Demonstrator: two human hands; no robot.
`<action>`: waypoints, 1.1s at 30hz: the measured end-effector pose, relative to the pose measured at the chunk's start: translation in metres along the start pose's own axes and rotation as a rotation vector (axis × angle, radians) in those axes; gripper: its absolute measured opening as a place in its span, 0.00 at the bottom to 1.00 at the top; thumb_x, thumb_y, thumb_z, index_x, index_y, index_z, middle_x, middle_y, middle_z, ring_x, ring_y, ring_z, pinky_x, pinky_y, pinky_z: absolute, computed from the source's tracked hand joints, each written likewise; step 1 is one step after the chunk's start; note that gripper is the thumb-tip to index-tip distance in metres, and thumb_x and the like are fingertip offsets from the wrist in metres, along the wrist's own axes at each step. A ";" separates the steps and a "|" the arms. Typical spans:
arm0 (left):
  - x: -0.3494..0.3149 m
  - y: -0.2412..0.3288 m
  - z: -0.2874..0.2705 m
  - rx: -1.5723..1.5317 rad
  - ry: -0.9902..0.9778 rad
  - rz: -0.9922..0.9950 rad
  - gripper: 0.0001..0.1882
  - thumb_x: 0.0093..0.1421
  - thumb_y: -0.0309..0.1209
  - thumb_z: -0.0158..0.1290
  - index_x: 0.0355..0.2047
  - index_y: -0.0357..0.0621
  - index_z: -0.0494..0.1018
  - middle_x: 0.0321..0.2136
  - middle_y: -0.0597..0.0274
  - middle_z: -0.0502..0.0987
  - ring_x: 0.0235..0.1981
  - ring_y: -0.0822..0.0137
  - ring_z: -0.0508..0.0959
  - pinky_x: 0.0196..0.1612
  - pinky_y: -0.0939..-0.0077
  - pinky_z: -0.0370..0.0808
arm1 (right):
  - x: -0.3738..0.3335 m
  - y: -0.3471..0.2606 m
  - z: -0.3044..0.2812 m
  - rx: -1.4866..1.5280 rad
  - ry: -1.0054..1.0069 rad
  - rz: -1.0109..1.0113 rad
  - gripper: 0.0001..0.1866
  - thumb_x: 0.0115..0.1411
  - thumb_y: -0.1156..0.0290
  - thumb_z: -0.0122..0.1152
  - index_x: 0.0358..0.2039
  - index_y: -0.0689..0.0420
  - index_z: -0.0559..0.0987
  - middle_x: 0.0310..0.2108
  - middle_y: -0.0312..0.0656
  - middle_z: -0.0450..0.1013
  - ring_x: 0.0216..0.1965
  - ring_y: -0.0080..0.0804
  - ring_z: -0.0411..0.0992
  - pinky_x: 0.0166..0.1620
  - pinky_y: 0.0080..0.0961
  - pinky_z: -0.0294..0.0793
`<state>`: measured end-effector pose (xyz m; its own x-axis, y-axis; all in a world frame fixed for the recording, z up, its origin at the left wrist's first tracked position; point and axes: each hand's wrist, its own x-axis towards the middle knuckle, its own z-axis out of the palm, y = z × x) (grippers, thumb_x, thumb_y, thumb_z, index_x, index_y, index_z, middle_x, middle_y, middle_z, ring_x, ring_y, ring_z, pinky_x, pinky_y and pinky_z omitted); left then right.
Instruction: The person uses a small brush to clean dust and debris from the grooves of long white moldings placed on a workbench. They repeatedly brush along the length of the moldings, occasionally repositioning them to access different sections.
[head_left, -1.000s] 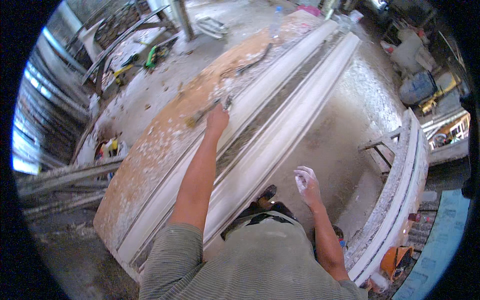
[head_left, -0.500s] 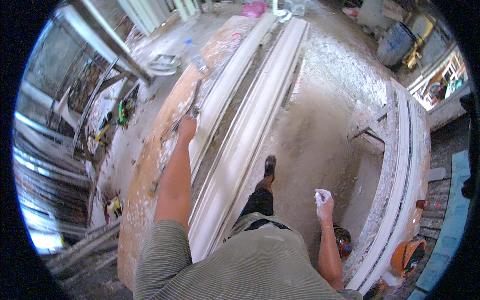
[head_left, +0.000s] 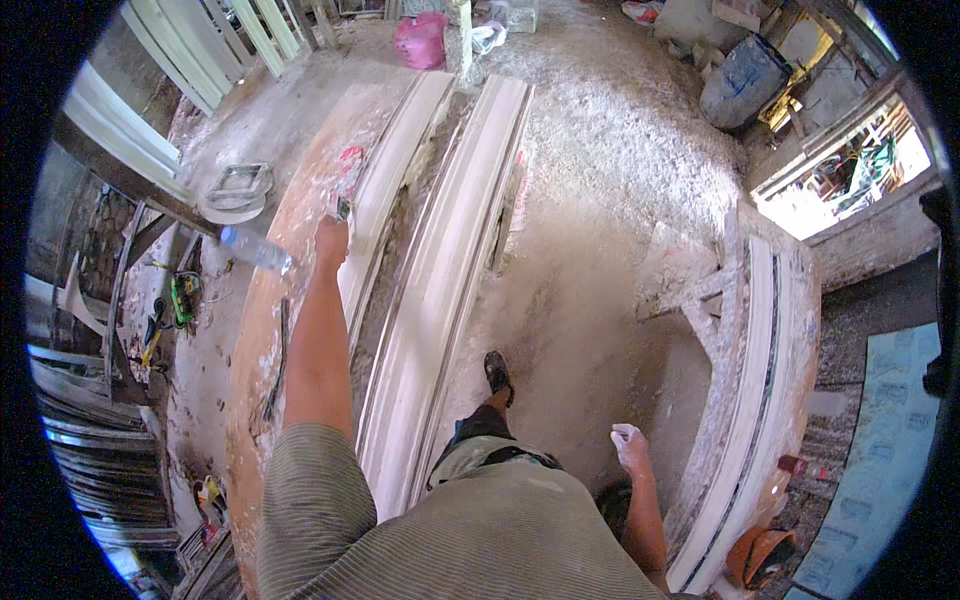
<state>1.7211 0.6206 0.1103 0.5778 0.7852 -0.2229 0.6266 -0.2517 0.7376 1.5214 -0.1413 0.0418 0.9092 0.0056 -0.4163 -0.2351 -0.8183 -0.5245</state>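
Note:
Two long, pale profiled mouldings lie side by side on a wooden bench. My left hand is closed round a small dark and metallic tool, its kind too small to make out, at the edge of the left moulding. To its right runs the wider moulding, with a rough gap between the two. Low over the floor at my right side hangs my right hand, whitened with powder. Its fingers are curled in, and nothing shows in them.
A clear plastic bottle and a thin dark rod lie on the bench. To the right stands another bench bearing a long moulding. An orange bucket, a blue drum and a pink sack stand around.
I have moved forward along the bench, and the view has shifted. My left hand has gone further along the left moulding, past the dark rod. The right hand still hangs at my side.

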 end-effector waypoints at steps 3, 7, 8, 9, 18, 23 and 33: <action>0.038 0.040 0.025 0.089 0.015 0.006 0.17 0.57 0.34 0.46 0.43 0.35 0.71 0.24 0.45 0.78 0.15 0.54 0.77 0.17 0.59 0.73 | 0.038 0.048 -0.009 0.255 0.094 0.181 0.14 0.59 0.65 0.62 0.42 0.60 0.81 0.36 0.47 0.79 0.38 0.42 0.77 0.44 0.34 0.76; 0.083 0.072 0.049 0.169 -0.013 -0.014 0.20 0.56 0.33 0.46 0.47 0.36 0.72 0.27 0.41 0.80 0.17 0.52 0.79 0.22 0.56 0.76 | 0.046 0.144 0.021 0.505 0.064 0.531 0.09 0.61 0.63 0.63 0.36 0.53 0.80 0.28 0.34 0.76 0.26 0.29 0.74 0.25 0.31 0.73; 0.094 0.075 0.054 0.192 -0.021 -0.038 0.21 0.56 0.33 0.46 0.48 0.36 0.72 0.28 0.40 0.80 0.17 0.51 0.80 0.23 0.56 0.77 | 0.048 0.165 0.032 0.660 -0.031 0.462 0.09 0.60 0.62 0.63 0.36 0.52 0.80 0.29 0.35 0.76 0.27 0.29 0.74 0.26 0.31 0.74; 0.101 0.077 0.062 0.089 -0.001 -0.058 0.21 0.56 0.34 0.46 0.48 0.36 0.73 0.32 0.37 0.80 0.24 0.47 0.82 0.28 0.55 0.79 | 0.051 0.184 0.040 0.798 -0.120 0.438 0.09 0.59 0.60 0.64 0.35 0.50 0.79 0.29 0.35 0.76 0.29 0.29 0.74 0.27 0.31 0.75; 0.165 0.123 0.106 0.177 0.011 -0.035 0.21 0.58 0.38 0.50 0.46 0.34 0.73 0.42 0.32 0.78 0.47 0.36 0.77 0.51 0.48 0.73 | 0.208 0.158 0.045 -0.147 -0.472 0.515 0.19 0.60 0.56 0.57 0.43 0.57 0.82 0.44 0.36 0.80 0.42 0.37 0.78 0.45 0.43 0.76; 0.208 0.172 0.130 0.290 0.053 0.112 0.22 0.59 0.40 0.52 0.47 0.35 0.72 0.44 0.33 0.77 0.48 0.36 0.77 0.52 0.48 0.72 | 0.484 0.016 0.005 -1.221 -0.965 -0.681 0.16 0.52 0.53 0.61 0.32 0.52 0.83 0.31 0.40 0.79 0.29 0.38 0.77 0.30 0.40 0.76; 0.324 0.304 0.220 0.323 -0.013 0.099 0.19 0.60 0.38 0.54 0.50 0.44 0.73 0.45 0.40 0.78 0.47 0.38 0.77 0.49 0.49 0.74 | 0.665 -0.405 -0.100 0.220 -0.136 -0.333 0.14 0.67 0.65 0.55 0.45 0.63 0.78 0.41 0.47 0.77 0.44 0.36 0.75 0.48 0.32 0.73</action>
<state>2.2139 0.6742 0.1214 0.6492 0.7414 -0.1697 0.6995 -0.4943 0.5162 2.2557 0.1363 0.0517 0.8979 0.3367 -0.2834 -0.0171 -0.6167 -0.7870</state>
